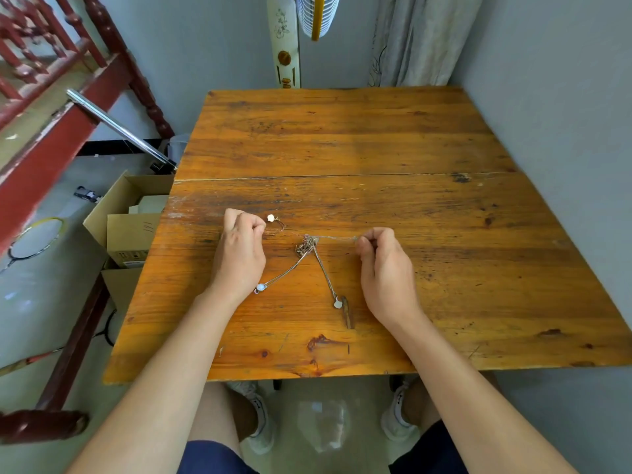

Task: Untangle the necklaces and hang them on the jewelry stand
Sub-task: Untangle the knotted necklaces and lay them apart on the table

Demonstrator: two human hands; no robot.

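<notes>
Pinching tangled necklaces (304, 245) at either side, left hand (239, 258) and right hand (386, 271) seemingly stretch 1 chain (337, 238); carton label (131, 264) blurred.

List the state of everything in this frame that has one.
Left hand: curled, pinching a chain by the round white pendant.
Right hand: curled, pinching a thin chain stretched from the knot.
Knot: tangled, bunched on the table between the hands.
Pale oval pendant: lying on the table, chain leading into the knot.
Small white pendant: lying on the table, chain leading into the knot.
Cardboard box: open, on the floor.
</notes>
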